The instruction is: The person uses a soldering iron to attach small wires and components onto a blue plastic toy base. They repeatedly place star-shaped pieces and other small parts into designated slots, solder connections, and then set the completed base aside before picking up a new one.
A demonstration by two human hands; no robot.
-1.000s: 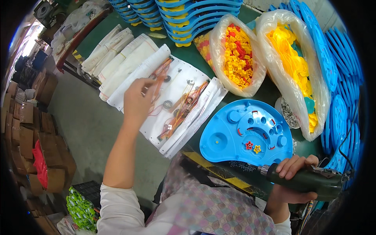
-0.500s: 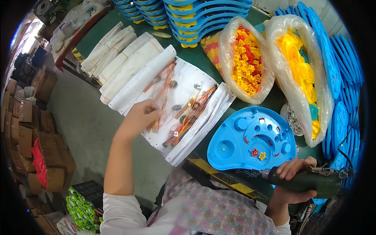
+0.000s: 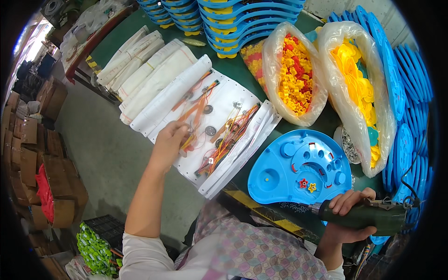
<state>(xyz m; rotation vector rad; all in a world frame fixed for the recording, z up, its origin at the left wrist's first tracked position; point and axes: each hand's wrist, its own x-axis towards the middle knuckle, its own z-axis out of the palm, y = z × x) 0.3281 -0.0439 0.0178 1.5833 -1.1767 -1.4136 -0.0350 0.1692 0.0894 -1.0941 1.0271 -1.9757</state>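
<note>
Head view: left of the blue panel (image 3: 281, 164), left hand (image 3: 169, 143), nearly closed, pinches wires (image 3: 188, 141); at its lower right, right hand (image 3: 347, 204) wraps a driver (image 3: 380, 219). White sheets (image 3: 161, 77) bear illegible print.

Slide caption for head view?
Left hand at multicoloured wires on white sheets; right hand holding dark green power driver beside curved blue plastic panel.

Wires (image 3: 188, 142): were partly hidden by left hand (image 3: 169, 143). Blue panel (image 3: 288, 176): lower right was partly concealed by right hand (image 3: 351, 200) and green power tool (image 3: 366, 219). Bowl (image 3: 337, 136): was partly covered by plastic bag (image 3: 343, 109). Stacked blue trays (image 3: 254, 21): were cropped by top edge. Pale specks (image 3: 290, 205): were too small to identify.
</note>
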